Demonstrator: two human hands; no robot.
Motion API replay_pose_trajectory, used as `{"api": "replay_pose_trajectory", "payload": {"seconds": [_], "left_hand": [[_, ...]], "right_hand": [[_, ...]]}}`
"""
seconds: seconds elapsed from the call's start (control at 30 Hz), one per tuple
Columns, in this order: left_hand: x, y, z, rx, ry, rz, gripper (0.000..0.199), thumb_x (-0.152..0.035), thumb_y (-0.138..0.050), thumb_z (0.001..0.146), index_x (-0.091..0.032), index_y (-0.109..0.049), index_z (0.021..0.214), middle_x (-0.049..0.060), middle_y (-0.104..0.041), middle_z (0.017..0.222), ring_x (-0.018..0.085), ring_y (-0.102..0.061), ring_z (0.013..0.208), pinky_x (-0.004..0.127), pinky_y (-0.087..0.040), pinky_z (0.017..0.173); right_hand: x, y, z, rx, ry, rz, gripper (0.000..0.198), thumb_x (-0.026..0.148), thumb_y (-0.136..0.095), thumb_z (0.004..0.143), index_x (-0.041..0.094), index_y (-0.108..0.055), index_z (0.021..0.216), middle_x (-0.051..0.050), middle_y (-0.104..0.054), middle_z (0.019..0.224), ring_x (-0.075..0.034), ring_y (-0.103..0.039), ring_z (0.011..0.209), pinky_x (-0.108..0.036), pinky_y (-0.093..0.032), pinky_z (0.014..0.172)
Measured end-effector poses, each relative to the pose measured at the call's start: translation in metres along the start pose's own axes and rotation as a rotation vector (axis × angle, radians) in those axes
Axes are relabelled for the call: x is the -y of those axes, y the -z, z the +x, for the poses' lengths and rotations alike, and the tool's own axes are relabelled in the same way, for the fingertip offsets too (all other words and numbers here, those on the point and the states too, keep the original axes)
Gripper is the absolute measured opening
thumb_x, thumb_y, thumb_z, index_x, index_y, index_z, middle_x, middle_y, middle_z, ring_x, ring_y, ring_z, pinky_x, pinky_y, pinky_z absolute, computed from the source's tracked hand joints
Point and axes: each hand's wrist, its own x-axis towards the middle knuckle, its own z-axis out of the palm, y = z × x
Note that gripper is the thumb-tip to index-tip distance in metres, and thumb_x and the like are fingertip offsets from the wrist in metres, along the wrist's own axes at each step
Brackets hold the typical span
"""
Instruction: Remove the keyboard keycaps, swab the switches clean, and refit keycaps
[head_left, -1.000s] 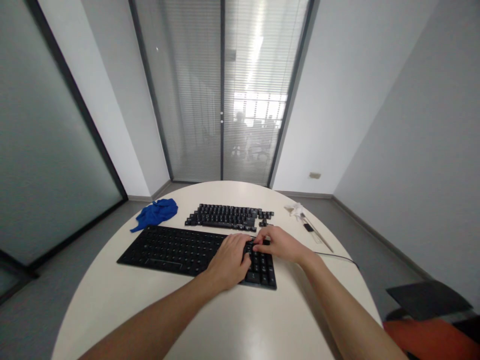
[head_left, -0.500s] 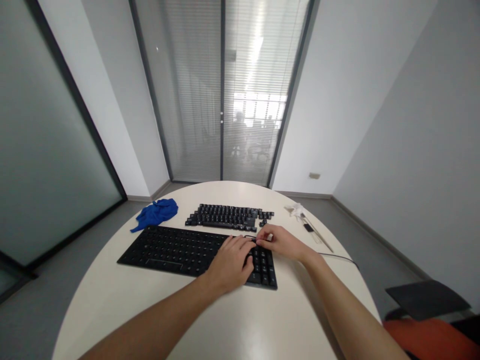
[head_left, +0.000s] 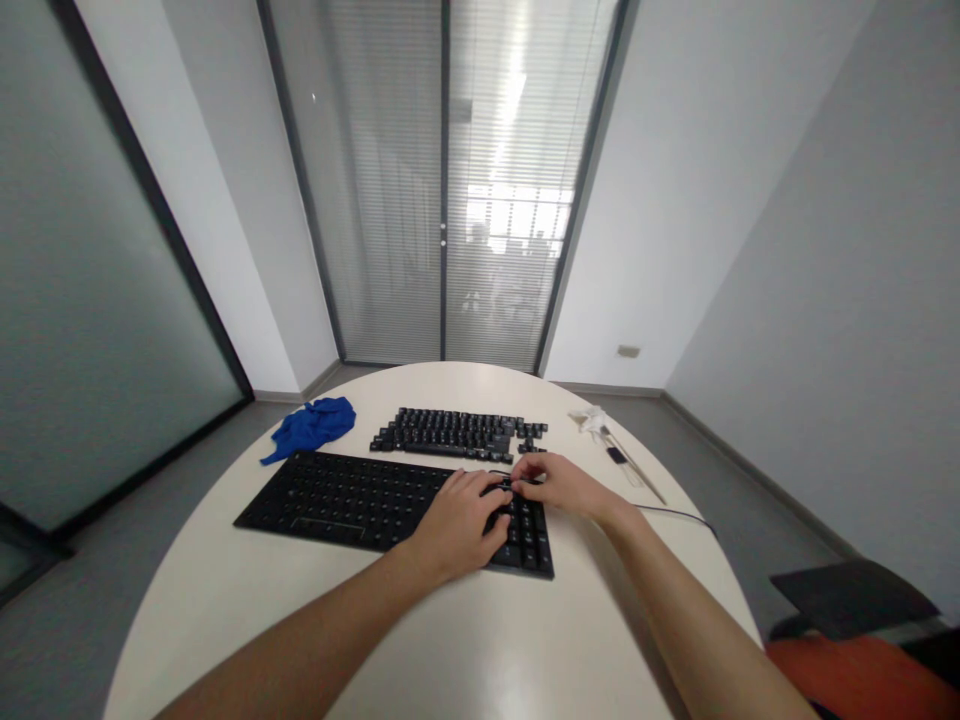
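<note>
A black keyboard (head_left: 337, 497) lies slanted across the table, most of its keycaps off and bare key posts showing; keys remain at the number pad (head_left: 529, 545). My left hand (head_left: 466, 520) rests over its right part, fingers spread and fingertips near the top of the number pad. At the keyboard's upper right corner my right hand (head_left: 551, 482) pinches thumb and fingers together; what is between them, if anything, is too small to make out. Behind the keyboard, loose black keycaps (head_left: 454, 430) are laid out in rows.
A blue cloth (head_left: 313, 425) lies crumpled at the left of the round white table (head_left: 480, 640). At the right are a crumpled white tissue (head_left: 592, 419), a thin stick (head_left: 637, 470) and a small black piece (head_left: 616, 455). A black cable (head_left: 679, 514) runs off the right edge, near a chair (head_left: 855, 600).
My right hand has shifted very slightly at the keyboard's upper right corner, and my left fingers have moved a little. The keyboard and loose keycaps look the same.
</note>
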Motion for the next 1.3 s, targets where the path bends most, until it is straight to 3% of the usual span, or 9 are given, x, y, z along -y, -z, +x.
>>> {"api": "replay_pose_trajectory", "payload": {"seconds": [0.47,0.73,0.83,0.93,1.07,1.3], "left_hand": [[0.006,0.004,0.001,0.032,-0.038,-0.016,0.020,-0.033,-0.063,0.092,-0.022,-0.068,0.108,0.008,-0.061,0.126,0.026,-0.055,0.119,0.047,-0.042,0.108],[0.008,0.003,-0.002,0.020,-0.043,-0.031,0.023,-0.031,-0.061,0.092,-0.022,-0.066,0.113,0.008,-0.061,0.129,0.027,-0.054,0.119,0.047,-0.042,0.107],[0.007,0.005,-0.002,0.027,-0.032,-0.030,0.026,-0.030,-0.061,0.092,-0.022,-0.064,0.117,0.008,-0.060,0.129,0.027,-0.054,0.119,0.047,-0.042,0.107],[0.007,0.005,-0.003,0.038,-0.023,-0.032,0.028,-0.030,-0.061,0.092,-0.022,-0.062,0.119,0.008,-0.060,0.128,0.027,-0.053,0.120,0.047,-0.041,0.108],[0.008,0.005,-0.004,0.030,-0.022,-0.039,0.028,-0.030,-0.060,0.093,-0.023,-0.060,0.120,0.009,-0.060,0.129,0.027,-0.053,0.121,0.048,-0.040,0.109],[0.007,0.009,-0.005,0.027,-0.024,-0.037,0.027,-0.030,-0.059,0.094,-0.023,-0.059,0.120,0.008,-0.060,0.128,0.027,-0.053,0.120,0.048,-0.040,0.108]], "right_hand": [[-0.003,-0.005,0.002,-0.008,-0.007,0.026,0.012,0.022,-0.066,0.076,0.017,-0.069,0.087,-0.003,-0.072,0.085,-0.019,-0.064,0.081,-0.030,-0.049,0.077],[-0.002,0.005,-0.002,-0.078,0.056,-0.075,0.017,0.033,-0.065,0.084,0.018,-0.070,0.085,-0.004,-0.073,0.082,-0.019,-0.065,0.079,-0.029,-0.048,0.073],[-0.012,0.013,0.000,-0.298,-0.041,-0.219,0.020,0.035,-0.057,0.090,0.019,-0.069,0.088,-0.004,-0.073,0.081,-0.019,-0.065,0.074,-0.029,-0.047,0.069],[-0.031,0.019,0.001,-0.506,-0.218,-0.466,0.022,0.032,-0.052,0.092,0.021,-0.068,0.103,-0.006,-0.074,0.093,-0.020,-0.067,0.079,-0.031,-0.047,0.073],[-0.058,0.018,0.000,-0.532,-0.279,-0.546,0.034,0.025,-0.049,0.093,0.015,-0.063,0.122,-0.014,-0.070,0.118,-0.026,-0.064,0.106,-0.035,-0.046,0.089],[-0.069,0.015,0.015,-0.464,-0.356,-0.673,0.042,0.022,-0.049,0.093,0.016,-0.057,0.134,-0.014,-0.071,0.114,-0.027,-0.064,0.105,-0.035,-0.045,0.090]]}}
